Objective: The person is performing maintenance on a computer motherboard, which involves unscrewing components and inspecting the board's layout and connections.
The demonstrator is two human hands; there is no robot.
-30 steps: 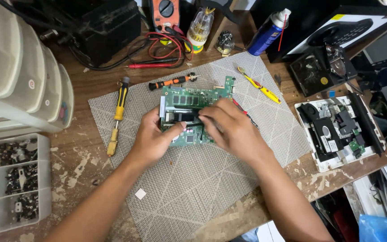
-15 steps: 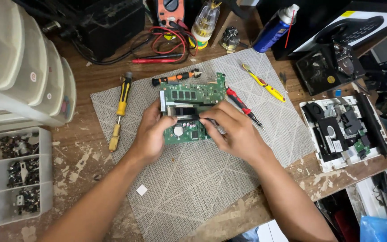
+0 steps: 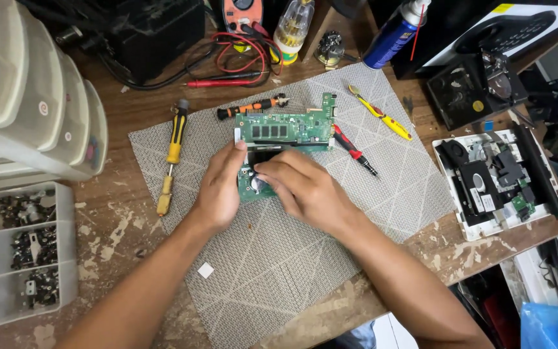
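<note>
Both hands are down on the green printed circuit board (image 3: 285,129), which lies flat on the grey woven mat (image 3: 279,271) at the middle of the scarred wooden bench (image 3: 108,220). The left hand (image 3: 217,190) grips the board's left edge, thumb on top, fingers curled under. The right hand (image 3: 305,187) presses fingertips together onto a round silver part near the board's lower left; whether it pinches anything, I cannot tell. A yellow-handled screwdriver (image 3: 171,155) lies left of the board, an orange-and-black screwdriver (image 3: 250,106) just above it, a red-and-black one (image 3: 354,150) just right. A white opened device shell (image 3: 495,181) sits well right.
</note>
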